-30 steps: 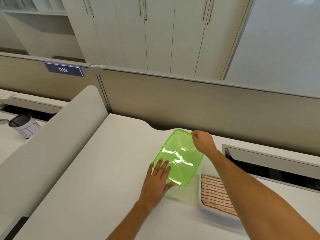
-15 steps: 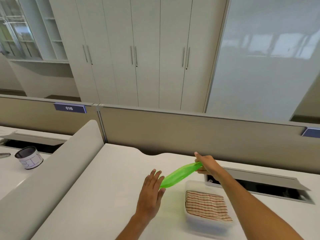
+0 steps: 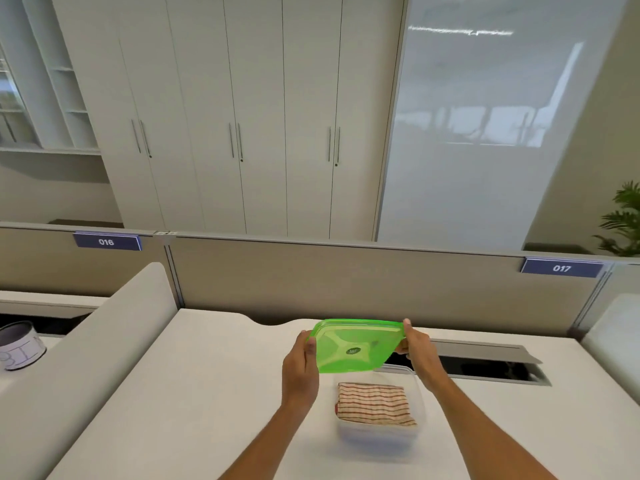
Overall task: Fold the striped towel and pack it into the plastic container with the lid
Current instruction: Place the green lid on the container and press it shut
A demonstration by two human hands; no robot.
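The folded red-and-cream striped towel lies inside the clear plastic container on the white desk. A translucent green lid hangs in the air just above and behind the container, tilted with its top face towards me. My left hand grips the lid's left edge. My right hand grips its right edge. The lid does not touch the container.
A grey cable slot with an open flap runs behind the container on the right. A beige partition closes off the desk's far side. A white side divider stands on the left, with a grey cup beyond it.
The lid has been lifted off the desk and turned over. Both hands now hold it by its edges, above the container. The view has tilted upward.
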